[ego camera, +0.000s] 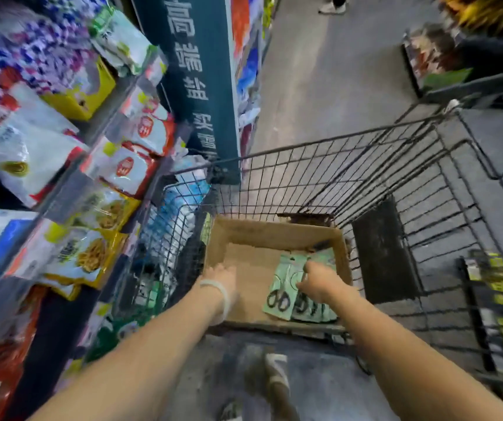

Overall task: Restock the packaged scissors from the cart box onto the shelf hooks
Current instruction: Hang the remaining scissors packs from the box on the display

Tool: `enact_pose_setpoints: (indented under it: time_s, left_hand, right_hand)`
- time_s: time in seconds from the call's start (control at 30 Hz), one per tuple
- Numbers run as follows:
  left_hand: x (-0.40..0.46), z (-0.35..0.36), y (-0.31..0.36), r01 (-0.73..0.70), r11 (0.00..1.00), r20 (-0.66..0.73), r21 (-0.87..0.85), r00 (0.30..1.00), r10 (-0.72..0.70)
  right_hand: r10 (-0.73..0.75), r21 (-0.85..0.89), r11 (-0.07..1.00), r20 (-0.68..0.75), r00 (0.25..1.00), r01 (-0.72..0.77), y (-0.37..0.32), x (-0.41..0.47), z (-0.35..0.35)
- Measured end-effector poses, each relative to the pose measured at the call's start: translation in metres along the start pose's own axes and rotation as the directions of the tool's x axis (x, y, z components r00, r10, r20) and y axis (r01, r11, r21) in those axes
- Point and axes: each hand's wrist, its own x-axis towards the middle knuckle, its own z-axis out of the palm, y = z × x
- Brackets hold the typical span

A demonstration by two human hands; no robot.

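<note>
Head view: you're picking; right hand (320, 279) pinches scissors packs (283, 287) in the box (244, 238), left hand (221, 278) empty. Lift next.

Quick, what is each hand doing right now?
Left hand: inside the cardboard box, grip cannot be told.
Right hand: on the packaged scissors in the box; grip cannot be told.

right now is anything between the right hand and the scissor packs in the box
Nothing visible. The right hand is already down on the scissor packs inside the open cardboard box; whether it grips one is unclear. The left hand is beside them.
</note>
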Motion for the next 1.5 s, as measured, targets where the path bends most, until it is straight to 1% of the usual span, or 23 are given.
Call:
enact_pose_setpoints:
  time_s: [0.1, 0.2, 0.27, 0.33, 0.4, 0.47, 0.53, 0.6, 0.67, 0.73, 0.8, 0.9, 0.93, 1.0, 1.03, 1.07, 1.1, 1.2, 1.23, 1.27, 1.33, 1.43, 1.5]
  left_hand:
    - [0.048, 0.006, 0.009, 0.067, 0.997, 0.103, -0.04, 0.993, -0.062]
    - [0.094, 0.022, 0.023, 0.124, 0.98, 0.134, -0.156, 0.986, -0.104]
    - [0.121, 0.038, 0.032, 0.121, 0.965, 0.214, -0.232, 0.974, -0.071]
    - [0.143, 0.053, 0.04, 0.171, 0.926, 0.268, -0.337, 0.96, -0.08]
    - [0.16, 0.069, 0.048, 0.212, 0.879, 0.285, -0.427, 0.954, -0.092]
    - [0.176, 0.088, 0.054, 0.257, 0.808, 0.325, -0.53, 0.942, -0.086]
    - [0.193, 0.104, 0.06, 0.275, 0.769, 0.361, -0.577, 0.931, -0.062]
    - [0.209, 0.114, 0.065, 0.289, 0.782, 0.372, -0.552, 0.925, -0.079]
    - [0.224, 0.121, 0.071, 0.327, 0.779, 0.359, -0.534, 0.923, -0.142]
    - [0.235, 0.125, 0.075, 0.391, 0.76, 0.385, -0.519, 0.901, -0.201]
    - [0.241, 0.13, 0.075, 0.444, 0.723, 0.432, -0.53, 0.874, -0.22]
    - [0.241, 0.136, 0.071, 0.499, 0.595, 0.462, -0.63, 0.857, -0.23]
    - [0.24, 0.137, 0.069, 0.521, 0.547, 0.47, -0.655, 0.848, -0.246]
    - [0.237, 0.14, 0.065, 0.543, 0.45, 0.464, -0.709, 0.84, -0.282]
    - [0.237, 0.142, 0.062, 0.54, 0.413, 0.447, -0.733, 0.841, -0.306]
    - [0.236, 0.143, 0.06, 0.533, 0.392, 0.426, -0.75, 0.842, -0.33]
    - [0.236, 0.144, 0.059, 0.523, 0.387, 0.404, -0.759, 0.845, -0.349]
    - [0.235, 0.147, 0.059, 0.501, 0.379, 0.381, -0.778, 0.856, -0.349]
    - [0.235, 0.148, 0.06, 0.495, 0.38, 0.383, -0.781, 0.861, -0.335]
    - [0.235, 0.147, 0.063, 0.496, 0.381, 0.394, -0.78, 0.863, -0.318]
    - [0.235, 0.149, 0.066, 0.506, 0.398, 0.42, -0.765, 0.861, -0.286]
    - [0.236, 0.148, 0.065, 0.533, 0.428, 0.451, -0.729, 0.846, -0.285]
    - [0.237, 0.146, 0.063, 0.566, 0.39, 0.486, -0.726, 0.824, -0.29]
  right_hand:
    - [0.057, 0.055, 0.996, 0.099, 0.993, -0.063, 0.014, 0.05, 0.013]
    - [0.088, 0.162, 0.979, 0.212, 0.973, -0.124, 0.025, 0.094, 0.031]
    - [0.115, 0.279, 0.939, 0.299, 0.947, -0.202, 0.029, 0.12, 0.046]
    - [0.168, 0.372, 0.878, 0.346, 0.923, -0.299, 0.031, 0.141, 0.063]
    - [0.252, 0.443, 0.812, 0.324, 0.912, -0.381, 0.032, 0.157, 0.081]
    - [0.363, 0.541, 0.713, 0.257, 0.896, -0.445, 0.033, 0.171, 0.093]
    - [0.442, 0.609, 0.625, 0.24, 0.864, -0.489, 0.033, 0.184, 0.102]
    - [0.454, 0.588, 0.631, 0.25, 0.855, -0.507, 0.034, 0.194, 0.109]
    - [0.445, 0.554, 0.666, 0.244, 0.862, -0.5, 0.036, 0.198, 0.115]
    - [0.419, 0.552, 0.683, 0.241, 0.875, -0.479, 0.037, 0.199, 0.119]
    - [0.391, 0.556, 0.691, 0.25, 0.886, -0.461, 0.038, 0.199, 0.118]
    - [0.355, 0.541, 0.725, 0.236, 0.904, -0.426, 0.042, 0.198, 0.115]
    - [0.365, 0.528, 0.742, 0.197, 0.91, -0.412, 0.043, 0.196, 0.114]
    - [0.404, 0.525, 0.764, 0.064, 0.913, -0.375, 0.045, 0.191, 0.114]
    - [0.428, 0.555, 0.749, 0.011, 0.904, -0.361, 0.045, 0.188, 0.115]
    - [0.461, 0.605, 0.706, 0.002, 0.888, -0.368, 0.043, 0.186, 0.115]
    - [0.493, 0.66, 0.641, 0.038, 0.869, -0.392, 0.042, 0.185, 0.116]
    - [0.521, 0.75, 0.422, 0.259, 0.813, -0.509, 0.036, 0.191, 0.124]
    - [0.518, 0.751, 0.366, 0.326, 0.791, -0.549, 0.034, 0.193, 0.126]
    - [0.505, 0.743, 0.336, 0.376, 0.777, -0.579, 0.031, 0.194, 0.13]
    - [0.485, 0.706, 0.356, 0.42, 0.767, -0.612, 0.027, 0.193, 0.135]
    - [0.471, 0.606, 0.535, 0.364, 0.804, -0.588, 0.025, 0.192, 0.141]
    - [0.465, 0.537, 0.627, 0.324, 0.824, -0.565, 0.028, 0.193, 0.144]
